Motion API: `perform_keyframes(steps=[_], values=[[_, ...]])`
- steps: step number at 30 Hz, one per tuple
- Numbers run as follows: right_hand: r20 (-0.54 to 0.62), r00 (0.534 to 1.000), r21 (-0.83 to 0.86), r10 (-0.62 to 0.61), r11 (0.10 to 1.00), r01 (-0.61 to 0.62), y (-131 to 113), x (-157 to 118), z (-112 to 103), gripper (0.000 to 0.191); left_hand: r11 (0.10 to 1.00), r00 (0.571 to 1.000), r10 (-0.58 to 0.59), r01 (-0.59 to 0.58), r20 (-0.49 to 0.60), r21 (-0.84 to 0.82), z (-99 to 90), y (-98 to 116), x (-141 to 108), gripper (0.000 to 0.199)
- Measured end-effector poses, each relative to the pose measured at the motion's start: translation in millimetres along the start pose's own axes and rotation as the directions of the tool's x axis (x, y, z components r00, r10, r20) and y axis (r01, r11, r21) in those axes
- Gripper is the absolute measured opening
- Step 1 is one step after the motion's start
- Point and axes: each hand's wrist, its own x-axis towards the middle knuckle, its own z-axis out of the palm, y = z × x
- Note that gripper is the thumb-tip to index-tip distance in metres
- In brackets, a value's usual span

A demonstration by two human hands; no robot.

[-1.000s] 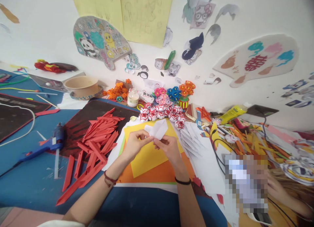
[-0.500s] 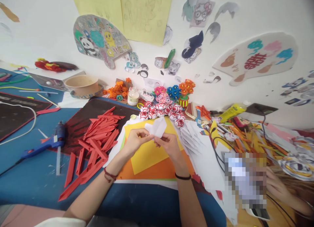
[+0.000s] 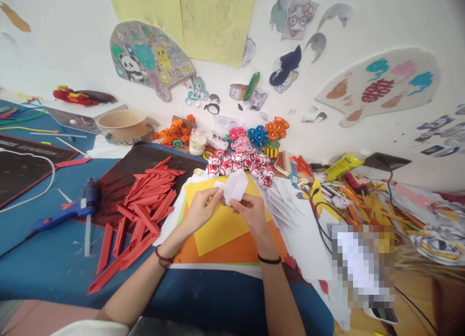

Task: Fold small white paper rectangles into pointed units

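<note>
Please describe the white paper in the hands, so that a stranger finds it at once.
On the blue table, find the yellow sheet lying over an orange sheet. Above it, between the left hand and the right hand, is the folded white paper. Unlike the white slips lying to the right, it is held up.

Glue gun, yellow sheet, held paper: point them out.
Glue gun (image 3: 69,213), head view, on its blue body.
Yellow sheet (image 3: 218,231), head view, on its lower half.
Held paper (image 3: 237,184), head view, on its larger flap.
</note>
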Motion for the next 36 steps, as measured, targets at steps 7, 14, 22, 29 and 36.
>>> perform_keyframes(steps=[7,14,22,29,36], values=[[-0.044,0.999,0.009,-0.032,0.999,0.033,-8.4,-1.4,0.1,0.014,0.988,0.992,-0.038,0.055,0.118,-0.144,5.1,0.4,-1.5,0.031],[-0.082,0.996,-0.003,-0.033,0.999,0.033,-8.8,-1.4,0.0,0.015,0.973,0.991,-0.058,0.083,0.118,-0.214,7.6,-2.1,-1.7,0.029],[-0.06,0.997,-0.072,-0.054,0.996,0.05,-10.4,-2.4,-1.4,0.018,0.954,0.985,-0.093,0.129,0.143,-0.271,5.9,1.4,-1.7,0.029],[-0.054,0.999,-0.029,-0.005,1.0,0.003,-6.0,-1.4,-2.6,0.021,0.971,0.992,-0.04,0.067,0.121,-0.231,3.5,4.3,-2.8,0.031],[-0.056,0.998,-0.006,0.017,1.0,-0.017,-7.5,-2.0,-3.4,0.02,0.972,0.989,-0.067,0.094,0.13,-0.214,5.4,7.5,-3.1,0.037]])
